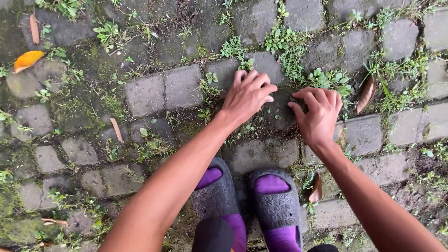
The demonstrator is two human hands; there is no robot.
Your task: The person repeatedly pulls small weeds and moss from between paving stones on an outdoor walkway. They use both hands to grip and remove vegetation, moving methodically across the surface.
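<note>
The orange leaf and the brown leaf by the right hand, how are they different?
The orange leaf is bright yellow-orange, while the brown leaf is dull reddish-brown. The orange leaf lies far off on mossy stones near the left edge; the brown leaf sits close to the right hand, among green weeds. The orange leaf points sideways, the brown leaf more up and down. Both are fallen, dry leaves lying on the paving stones.

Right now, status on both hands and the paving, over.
Left hand knuckles down on grey paving stone, fingers curled. Right hand pinching at small weeds in the joint. Grasp itself hidden. Dry leaf lies beside, nothing blocking.
</note>
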